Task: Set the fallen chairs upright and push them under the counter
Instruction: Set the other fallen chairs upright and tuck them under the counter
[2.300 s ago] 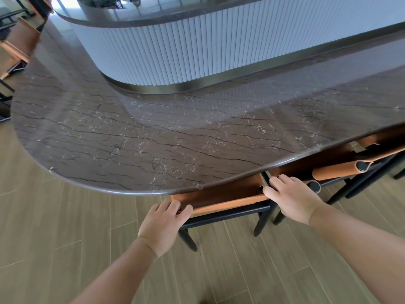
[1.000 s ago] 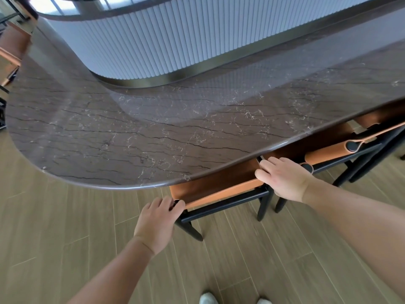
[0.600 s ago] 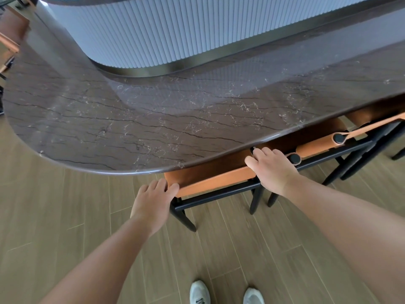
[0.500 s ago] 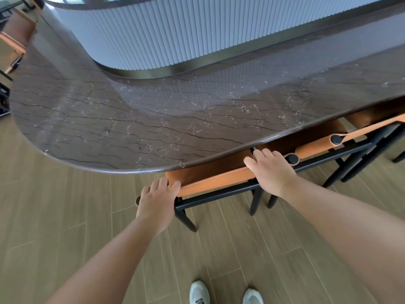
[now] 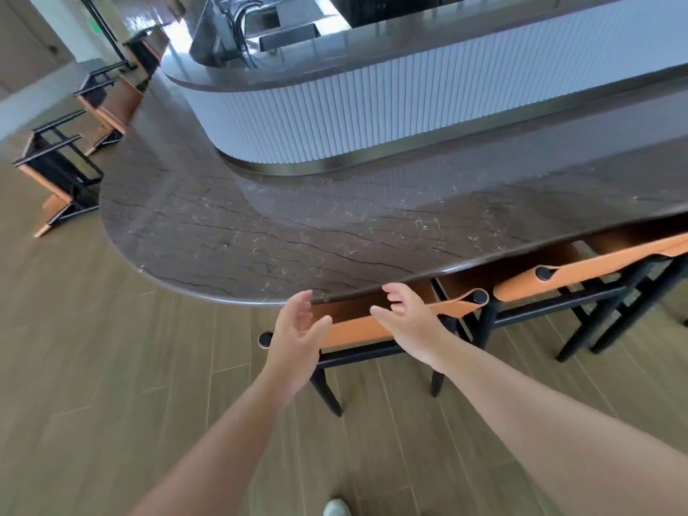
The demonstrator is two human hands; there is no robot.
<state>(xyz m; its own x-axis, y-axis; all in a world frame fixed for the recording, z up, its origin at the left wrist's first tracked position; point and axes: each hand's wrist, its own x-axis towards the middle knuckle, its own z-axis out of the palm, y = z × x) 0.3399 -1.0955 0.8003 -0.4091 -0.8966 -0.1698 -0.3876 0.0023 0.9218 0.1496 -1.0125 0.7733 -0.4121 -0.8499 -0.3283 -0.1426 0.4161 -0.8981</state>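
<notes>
Fingers: both hands are loose and spread, and they grip nothing. The left hand [image 5: 298,331] hovers just beside the left end of the near chair's backrest, and the right hand [image 5: 405,314] hovers just over its top edge. I cannot tell if any fingertip touches the leather.
Near chair: the near chair [image 5: 357,329] stands upright on its black legs, with the seat hidden under the counter [image 5: 298,217]. Only the orange backrest and the legs show past the stone edge. It looks fully pushed in.
Second chair: the second chair [image 5: 580,273], to the right, is also upright and tucked under the same edge, just beside the first one.
Done so far: on this side, two chairs seem finished, as far as I can judge.
Left to do: at the far left, the fallen chair [image 5: 56,173] lies on its side on the wooden floor [image 5: 111,366], near the round end of the counter. Behind it, two more chairs [image 5: 111,102] stand or lie along the far side; they look tipped too, but I cannot tell for sure.
Way to them: the round end of the counter sits between the person and these chairs, so I think the person must walk around it.
Other things: a white ribbed wall [image 5: 372,106] rises from the counter, with a sink and a tap [image 5: 242,27] behind it. One white shoe [image 5: 337,508] shows at the bottom.
</notes>
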